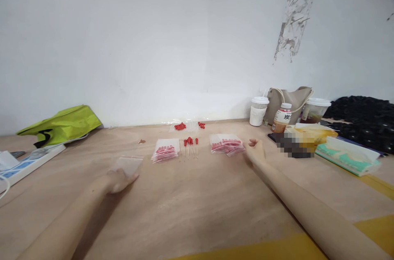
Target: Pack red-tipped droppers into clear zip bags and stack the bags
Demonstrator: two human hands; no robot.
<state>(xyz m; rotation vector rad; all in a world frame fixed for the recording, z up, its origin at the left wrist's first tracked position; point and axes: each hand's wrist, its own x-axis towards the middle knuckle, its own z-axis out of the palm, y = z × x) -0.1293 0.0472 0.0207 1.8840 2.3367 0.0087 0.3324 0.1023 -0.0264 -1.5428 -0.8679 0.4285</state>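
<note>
My left hand (119,180) is low over the table at left, its thumb stretched out to the right. Its fingers reach onto small clear zip bags (128,164) and are partly hidden. My right hand (256,151) rests at the right edge of a pile of zip bags holding red-ended pieces (227,145), fingers loosely bent and apart, nothing visible in them. Between the hands lie another stack of filled bags (166,150) and several loose thin sticks with red tips (190,143). Behind them are small red pieces (180,126) on clear plastic.
At left are a power strip (33,161) and a yellow-green bag (66,122). On the right stand a white-lidded cup (259,111), a drink bottle (281,119), a grey bag (292,100) and a tissue pack (347,156). A white wall (154,46) closes the back.
</note>
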